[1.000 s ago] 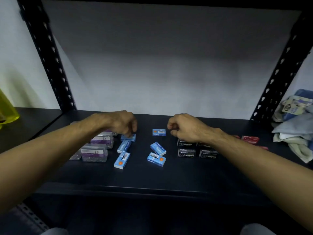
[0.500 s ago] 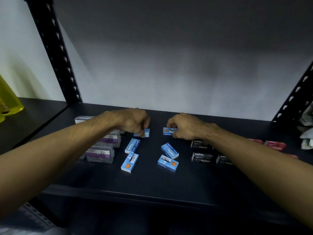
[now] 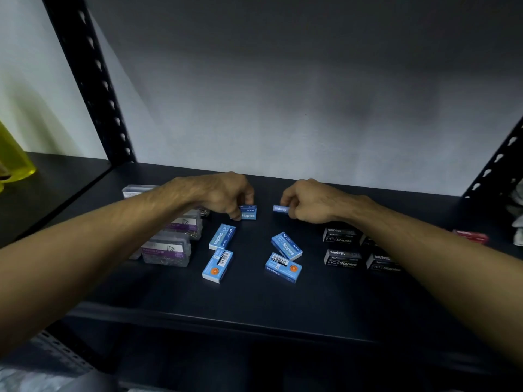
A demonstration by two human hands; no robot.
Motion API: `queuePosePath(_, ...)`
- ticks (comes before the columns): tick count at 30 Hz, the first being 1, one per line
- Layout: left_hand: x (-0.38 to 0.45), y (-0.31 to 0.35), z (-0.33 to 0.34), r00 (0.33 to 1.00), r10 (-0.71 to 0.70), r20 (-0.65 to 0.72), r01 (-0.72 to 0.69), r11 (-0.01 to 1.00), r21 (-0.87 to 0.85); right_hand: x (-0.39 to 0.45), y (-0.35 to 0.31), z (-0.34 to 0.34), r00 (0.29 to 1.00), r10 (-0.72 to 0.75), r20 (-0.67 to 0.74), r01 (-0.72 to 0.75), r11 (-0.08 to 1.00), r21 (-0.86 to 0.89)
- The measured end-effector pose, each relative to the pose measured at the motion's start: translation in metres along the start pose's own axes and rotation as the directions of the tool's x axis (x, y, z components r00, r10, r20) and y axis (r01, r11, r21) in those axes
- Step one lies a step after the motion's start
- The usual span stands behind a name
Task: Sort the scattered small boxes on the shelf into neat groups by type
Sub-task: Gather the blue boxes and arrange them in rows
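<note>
A: How many small blue cardboard staple boxes are counted on the dark shelf board (image 3: 254, 309)?

B: Six. One blue box (image 3: 249, 212) is pinched upright by the curled fingers of the left hand (image 3: 226, 193), near the back of the shelf. A second (image 3: 280, 208) is gripped by the curled fingers of the right hand (image 3: 308, 202), only its end being seen. Four are left lying flat nearer the front edge, in two pairs (image 3: 222, 236) (image 3: 217, 265) (image 3: 286, 246) (image 3: 283, 267).

A: And the other kinds?

B: Four small black cardboard staple boxes (image 3: 342, 247) are seen, grouped two by two under the right forearm (the far pair partly hidden). One small red box (image 3: 471, 236) is made out at the right, blurred.

A: Any containers?

B: Clear plastic cases with purple labels (image 3: 167, 250) are stacked at the left; at least three are counted. Loose paper clips are glimpsed inside, though not plainly.
</note>
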State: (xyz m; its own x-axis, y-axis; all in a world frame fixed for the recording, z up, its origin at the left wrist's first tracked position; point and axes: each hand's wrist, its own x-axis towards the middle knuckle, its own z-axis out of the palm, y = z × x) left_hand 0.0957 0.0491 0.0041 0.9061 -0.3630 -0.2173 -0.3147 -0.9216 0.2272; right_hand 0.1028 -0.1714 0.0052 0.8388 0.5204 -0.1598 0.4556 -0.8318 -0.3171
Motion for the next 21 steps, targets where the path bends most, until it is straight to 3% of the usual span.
queuePosePath(21,0.003,0.000,-0.004,0.996,-0.056,-0.064,0.056,0.998,-0.003,0.007,0.013,0.005,0.995,-0.009,-0.101,0.007,1.000,-0.017)
